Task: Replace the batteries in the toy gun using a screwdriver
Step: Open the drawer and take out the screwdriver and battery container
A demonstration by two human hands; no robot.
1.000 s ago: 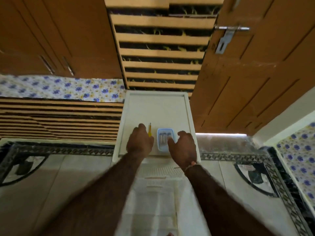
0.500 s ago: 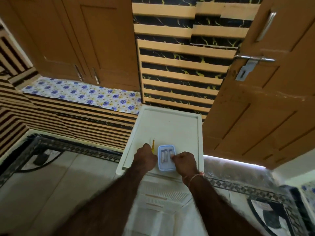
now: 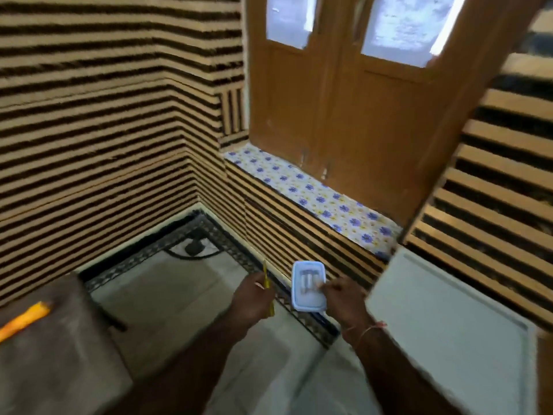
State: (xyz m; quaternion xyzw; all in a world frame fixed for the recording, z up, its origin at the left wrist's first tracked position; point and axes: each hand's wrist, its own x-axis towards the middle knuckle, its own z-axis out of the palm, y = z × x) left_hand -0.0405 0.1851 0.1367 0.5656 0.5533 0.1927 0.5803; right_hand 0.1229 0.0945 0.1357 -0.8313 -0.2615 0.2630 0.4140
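Left grip: the left hand [image 3: 254,298] is curled round a thin yellow screwdriver [image 3: 268,290] — the shaft stands near upright through the fist, tip end poking out at 12 o'clock, the other end out below the fingers.
Right grip: the right hand [image 3: 344,301] pinches the near right edge of a small pale-blue box [image 3: 308,287], thumb on top of the rim, the rest of the fingers underneath and hidden.
Box contents: pale cylinders lie side by side inside, most likely the batteries [image 3: 305,281], though blur makes it hard to be sure.
Carried where: both things are in the air over the tiled floor [image 3: 179,295], the box just at 3 o'clock of the screwdriver, not touching it.
Surroundings: a white board [image 3: 449,319] sits at 3 o'clock of the right hand; a grey-brown seat [image 3: 54,339] at 8 o'clock carries something orange-yellow [image 3: 25,319] — possibly the toy gun, too blurred to say.
Stage: tools in hand, nothing opened as yet, by my reading.
Risk: the box is held by one edge only — a tilt mid-carry could roll the cells out onto the floor.
Risk two: a quick swing could bring the bare screwdriver shaft against the box.
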